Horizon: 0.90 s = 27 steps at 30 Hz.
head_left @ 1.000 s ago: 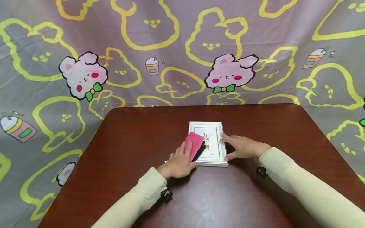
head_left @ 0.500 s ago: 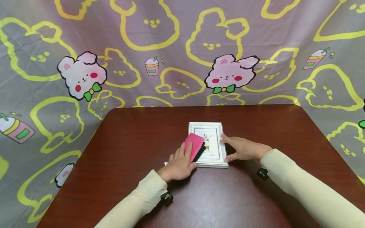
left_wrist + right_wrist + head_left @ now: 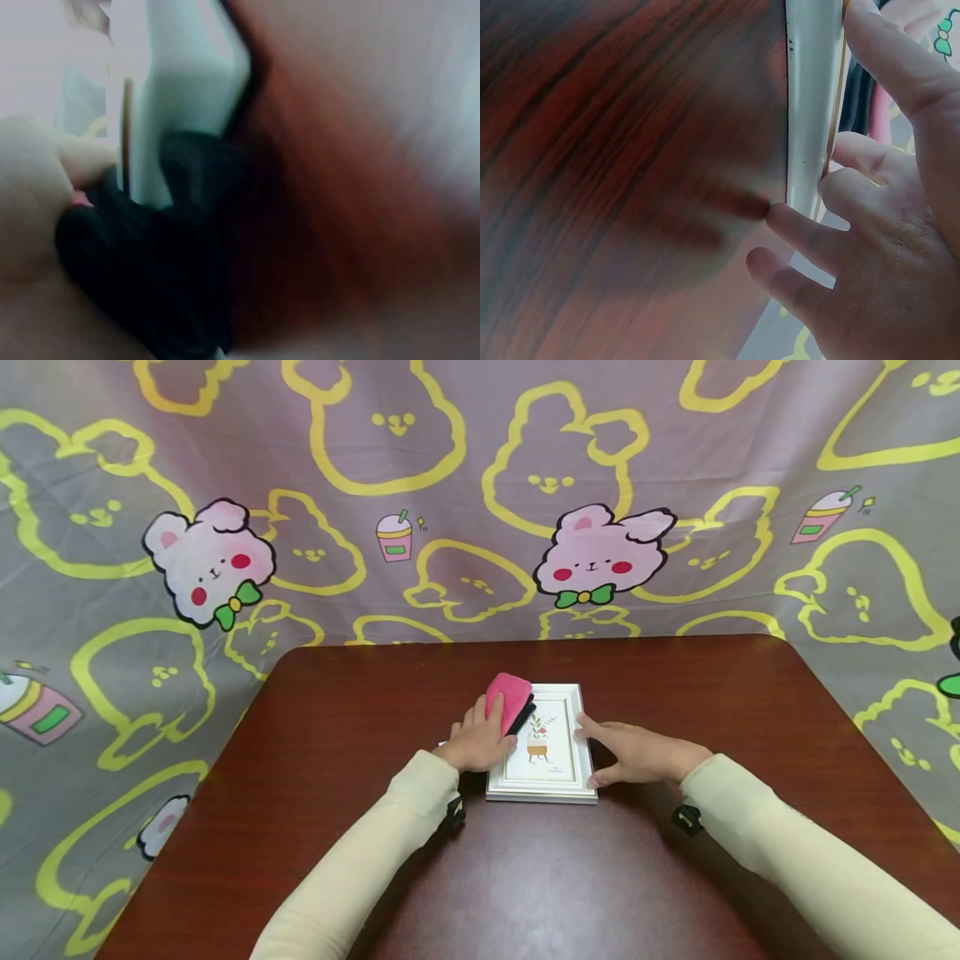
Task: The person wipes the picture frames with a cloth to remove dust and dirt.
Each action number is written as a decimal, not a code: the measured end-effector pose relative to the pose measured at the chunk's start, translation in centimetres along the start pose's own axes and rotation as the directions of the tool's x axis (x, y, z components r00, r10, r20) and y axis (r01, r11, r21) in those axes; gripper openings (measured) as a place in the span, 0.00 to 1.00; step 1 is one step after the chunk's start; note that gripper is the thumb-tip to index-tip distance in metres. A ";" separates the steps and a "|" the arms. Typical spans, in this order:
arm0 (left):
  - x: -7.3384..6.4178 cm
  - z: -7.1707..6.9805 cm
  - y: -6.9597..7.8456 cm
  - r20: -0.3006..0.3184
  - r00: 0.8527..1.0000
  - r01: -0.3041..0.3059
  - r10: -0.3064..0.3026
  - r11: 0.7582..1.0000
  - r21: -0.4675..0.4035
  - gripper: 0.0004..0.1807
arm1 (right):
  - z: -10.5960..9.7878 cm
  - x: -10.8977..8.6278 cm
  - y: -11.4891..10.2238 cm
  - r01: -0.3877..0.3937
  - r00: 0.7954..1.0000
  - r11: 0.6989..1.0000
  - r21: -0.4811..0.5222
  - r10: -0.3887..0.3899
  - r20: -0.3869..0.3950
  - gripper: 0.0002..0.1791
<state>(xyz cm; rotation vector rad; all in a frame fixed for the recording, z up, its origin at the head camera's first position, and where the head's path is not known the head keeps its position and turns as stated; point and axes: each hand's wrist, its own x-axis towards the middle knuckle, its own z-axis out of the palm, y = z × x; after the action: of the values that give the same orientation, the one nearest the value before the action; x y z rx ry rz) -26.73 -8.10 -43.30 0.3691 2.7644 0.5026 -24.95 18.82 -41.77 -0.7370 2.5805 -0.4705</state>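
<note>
A white picture frame [image 3: 540, 791], with a flowers-in-a-pot picture, lies flat on the table. Over its upper left side my left hand [image 3: 476, 743] holds a folded pink and black cloth [image 3: 510, 695], fingers on the pink face and thumb along the black edge. Black folds of the cloth [image 3: 157, 270] hang over the frame's side [image 3: 191, 82] in the blurred left wrist view. At the frame's right side my right hand [image 3: 637, 752] holds the edge, its thumb at the lower corner. The right wrist view shows its bent fingers [image 3: 806, 236] against the side.
The dark red-brown wooden table [image 3: 360, 710] has rounded far corners. Behind it and along the sides hangs a grey-pink curtain [image 3: 480, 510] printed with yellow bear outlines and rabbits. Each sleeve has a small black device [image 3: 686, 819] at the wrist.
My left hand has slid the cloth away from me, from the frame's lower left to its upper left, uncovering the pot in the picture. The right hand and frame stay nearly where they were.
</note>
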 end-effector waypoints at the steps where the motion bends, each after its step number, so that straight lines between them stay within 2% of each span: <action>1: 0.4 -0.2 0.0 -0.001 1.000 0.005 -0.005 1.000 0.005 0.44 | 0.0 0.0 0.0 0.002 1.000 1.000 -0.002 -0.002 -0.003 0.51; 8: 2.8 -1.3 -0.2 -0.024 0.999 0.041 -0.040 0.999 0.011 0.44 | -0.3 0.0 -0.2 0.006 1.000 1.000 0.002 -0.006 -0.012 0.50; 14: 4.0 -1.5 -0.4 0.002 0.997 0.077 -0.077 0.997 0.015 0.45 | -0.2 0.0 -0.3 0.000 1.000 1.000 0.006 0.000 -0.008 0.51; 18: 3.8 -1.3 -0.4 0.013 0.995 0.094 -0.095 0.995 0.017 0.46 | -0.1 0.0 -0.3 -0.012 1.000 1.000 0.010 0.012 -0.003 0.53; 22: 2.9 -1.1 -0.2 0.009 0.996 0.084 -0.084 0.996 0.015 0.46 | -0.1 0.0 -0.3 -0.010 1.000 1.000 0.003 0.010 -0.005 0.53; 27: 1.3 0.0 -0.3 0.018 1.000 0.020 -0.021 0.999 0.028 0.47 | -0.1 -0.2 0.0 -0.024 1.000 1.000 -0.021 0.024 -0.003 0.53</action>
<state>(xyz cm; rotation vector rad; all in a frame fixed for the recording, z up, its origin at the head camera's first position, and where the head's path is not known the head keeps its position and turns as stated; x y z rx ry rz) -27.96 -8.00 -43.79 0.3498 2.7567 0.4542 -24.85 18.94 -41.57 -0.7126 2.5971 -0.4381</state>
